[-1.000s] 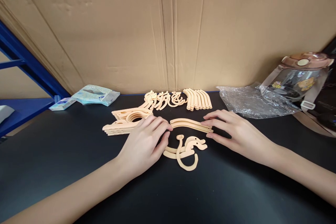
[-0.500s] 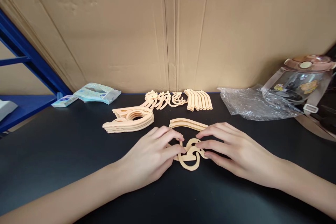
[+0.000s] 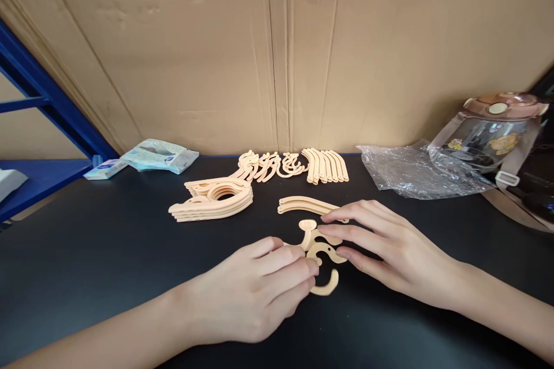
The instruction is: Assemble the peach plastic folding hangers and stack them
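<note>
My left hand (image 3: 262,288) is closed, its fingertips pinching a beige plastic hanger hook (image 3: 329,286) just above the black table. Part of the hook is hidden behind the fingers. Flat curved hanger pieces (image 3: 333,252) lie beside it, and a stem with an oval end (image 3: 307,225) sticks up there; whether it belongs to the hook I cannot tell. Over the right side of these pieces, my right hand (image 3: 383,242) has its fingers apart, tips resting at their edges. Two curved hanger arms (image 3: 303,203) lie just behind, partly covered by the right fingers.
Stacked folded hangers (image 3: 212,207) lie left of centre. Along the back are loose hooks (image 3: 268,166) and a row of hanger arms (image 3: 326,166). A tissue pack (image 3: 160,155) sits back left; a clear plastic bag (image 3: 415,170) and a strapped bottle (image 3: 489,132) stand right. Cardboard (image 3: 194,69) rises behind.
My left hand has moved toward me and slightly right, its fingers closing on the hook, which has turned and shifted. My right hand stays nearly in place.
</note>
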A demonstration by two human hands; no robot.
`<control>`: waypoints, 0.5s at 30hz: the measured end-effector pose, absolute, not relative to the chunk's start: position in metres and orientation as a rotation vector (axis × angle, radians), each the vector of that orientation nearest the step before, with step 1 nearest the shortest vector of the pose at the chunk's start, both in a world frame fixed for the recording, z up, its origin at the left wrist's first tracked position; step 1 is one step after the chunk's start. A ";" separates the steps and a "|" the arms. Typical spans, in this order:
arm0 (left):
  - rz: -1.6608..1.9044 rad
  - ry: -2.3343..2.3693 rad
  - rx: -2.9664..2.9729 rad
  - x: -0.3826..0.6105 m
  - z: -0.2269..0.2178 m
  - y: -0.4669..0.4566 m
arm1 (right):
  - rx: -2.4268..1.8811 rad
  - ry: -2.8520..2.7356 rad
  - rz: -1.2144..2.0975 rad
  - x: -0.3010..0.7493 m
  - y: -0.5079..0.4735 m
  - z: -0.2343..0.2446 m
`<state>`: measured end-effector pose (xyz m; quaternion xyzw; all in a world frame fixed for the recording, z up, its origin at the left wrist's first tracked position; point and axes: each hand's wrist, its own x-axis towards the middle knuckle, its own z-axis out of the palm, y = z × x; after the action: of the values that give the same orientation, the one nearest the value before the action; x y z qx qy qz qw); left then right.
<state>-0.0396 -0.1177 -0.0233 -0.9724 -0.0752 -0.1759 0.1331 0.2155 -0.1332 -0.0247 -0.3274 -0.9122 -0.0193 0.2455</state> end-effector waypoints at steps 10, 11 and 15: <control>-0.603 0.175 -2.731 -0.041 -0.026 -0.128 | -0.801 -2.419 0.043 0.202 -0.155 -0.014; -0.602 0.184 -2.736 -0.041 -0.027 -0.128 | -0.791 -2.423 0.081 0.202 -0.155 -0.013; -0.624 0.190 -2.724 -0.042 -0.030 -0.127 | -0.804 -2.387 0.289 0.203 -0.155 -0.014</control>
<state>-0.0417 -0.1272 -0.0304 -0.9585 0.0667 -0.2196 0.1692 0.2029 -0.1549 -0.0140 -0.3027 -0.8986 0.1090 0.2984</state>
